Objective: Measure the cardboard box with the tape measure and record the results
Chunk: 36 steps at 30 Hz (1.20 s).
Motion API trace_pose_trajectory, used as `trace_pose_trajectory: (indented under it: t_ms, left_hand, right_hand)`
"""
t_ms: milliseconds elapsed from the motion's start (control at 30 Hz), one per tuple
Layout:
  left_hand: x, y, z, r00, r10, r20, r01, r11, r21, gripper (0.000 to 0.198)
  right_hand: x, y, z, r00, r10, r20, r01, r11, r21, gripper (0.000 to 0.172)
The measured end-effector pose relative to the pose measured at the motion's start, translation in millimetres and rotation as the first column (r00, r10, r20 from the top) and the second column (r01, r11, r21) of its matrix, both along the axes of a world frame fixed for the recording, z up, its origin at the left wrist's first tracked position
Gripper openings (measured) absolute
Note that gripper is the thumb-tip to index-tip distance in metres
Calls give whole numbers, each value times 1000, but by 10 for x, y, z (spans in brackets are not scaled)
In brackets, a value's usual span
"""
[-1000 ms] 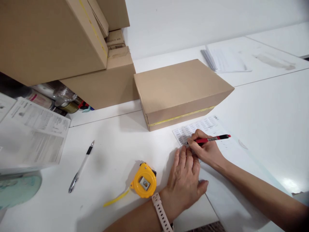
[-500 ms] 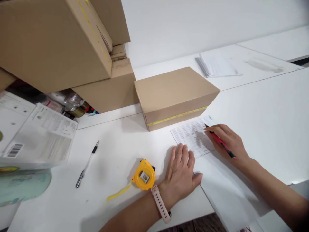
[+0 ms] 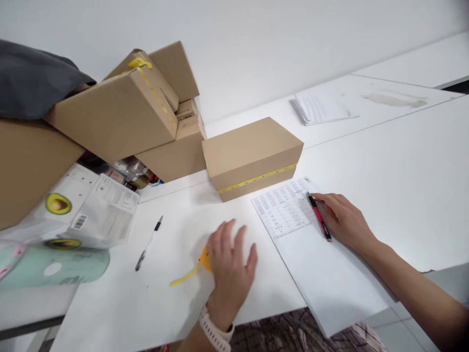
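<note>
My left hand (image 3: 232, 256), with a pale pink watch strap at its wrist, is over the yellow tape measure (image 3: 205, 258) and hides most of it; its fingers are spread. A short strip of yellow tape sticks out to the left. On the right, my right hand (image 3: 340, 217) rests at the edge of the printed sheet (image 3: 282, 210), its fingers curled beside a red and black pen (image 3: 320, 217) that lies on the paper. Behind the sheet sits a closed cardboard box (image 3: 252, 151) with a yellow measuring tape along its side.
A black and clear pen (image 3: 149, 243) lies on the white table (image 3: 176, 313). More cardboard boxes (image 3: 120, 112), an avocado-print carton (image 3: 98, 210) and a mint-green item (image 3: 69, 266) crowd the left. A stack of papers (image 3: 322, 107) is at the back.
My left hand has moved left from the paper onto the tape measure. The red pen, tilted in my right hand before, now lies on the sheet. The view has shifted and shows more on the left.
</note>
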<state>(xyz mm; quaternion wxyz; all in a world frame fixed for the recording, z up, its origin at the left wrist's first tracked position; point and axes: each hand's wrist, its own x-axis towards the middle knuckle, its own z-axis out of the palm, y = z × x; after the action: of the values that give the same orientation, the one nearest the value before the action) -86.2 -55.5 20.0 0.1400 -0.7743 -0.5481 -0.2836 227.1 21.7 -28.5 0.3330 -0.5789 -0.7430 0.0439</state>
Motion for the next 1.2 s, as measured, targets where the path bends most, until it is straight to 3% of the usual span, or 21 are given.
trace_pose_trajectory:
  t_ms: [100, 167, 233, 333, 367, 433, 467, 500, 567, 600, 667, 833, 900, 1000, 1067, 1167, 1200]
  left_hand:
    - [-394, -165, -80, 961, 274, 40, -262, 945, -194, 54]
    - [-574, -235, -166, 930, 340, 136, -280, 900, -335, 55]
    - [-624, -275, -212, 910, 348, 227, -241, 887, -393, 53]
    - [-458, -340, -165, 886, 334, 321, -182, 888, -422, 52]
    - [-360, -378, -126, 870, 317, 378, -120, 879, -461, 51]
    - [-143, -480, -35, 798, 268, 539, 111, 814, -569, 53]
    - [-38, -539, 14, 746, 244, 619, 253, 757, -602, 56]
    - [55, -597, 63, 698, 222, 681, 381, 691, -615, 61]
    - [199, -694, 156, 644, 185, 743, 531, 591, -607, 68]
    - [247, -729, 198, 641, 171, 748, 555, 570, -606, 70]
    - [302, -778, 257, 649, 168, 742, 560, 555, -615, 68]
    - [244, -818, 255, 600, 189, 778, 617, 510, -600, 67]
    - [103, -762, 260, 567, 223, 793, 619, 520, -589, 69]
    - [-296, -517, 388, 531, 297, 794, 493, 654, -574, 70]
    - [-657, -246, 556, 502, 338, 796, 362, 754, -548, 69]
    - [-1209, 236, 845, 451, 340, 825, 234, 847, -477, 65]
    - [-1371, 392, 929, 426, 337, 839, 185, 876, -446, 63]
  right_hand:
    - [34, 20, -5, 998, -3, -70, 2, 1000, -11, 35]
    - [48, 43, -16, 995, 2, -100, -3, 1000, -9, 35]
    - [35, 47, -6, 993, -28, -112, 31, 999, 32, 33]
    - [-86, -57, 113, 986, -32, -161, 50, 993, 105, 26]
    - [-157, -132, 184, 977, 12, -214, 4, 997, 73, 24]
    - [-328, -333, 358, 902, 158, -401, -219, 969, -112, 25]
    - [-417, -448, 450, 827, 195, -527, -368, 897, -245, 28]
    - [-499, -563, 538, 731, 207, -650, -527, 777, -345, 33]
    - [-623, -771, 683, 587, 128, -800, -717, 542, -439, 44]
    - [-661, -856, 733, 545, 89, -834, -762, 468, -448, 48]
    - [-690, -981, 789, 514, 52, -856, -789, 422, -447, 51]
    - [-532, -1032, 765, 510, 50, -859, -786, 432, -442, 40]
    - [-318, -911, 764, 521, 60, -852, -762, 482, -432, 33]
    - [209, -551, 858, 514, 45, -856, -651, 670, -356, 22]
    - [612, -224, 1000, 480, -124, -868, -501, 774, -388, 18]
    - [1043, 318, 1277, 345, -268, -900, -330, 862, -384, 5]
    - [1101, 500, 1366, 326, -269, -906, -296, 881, -368, 14]
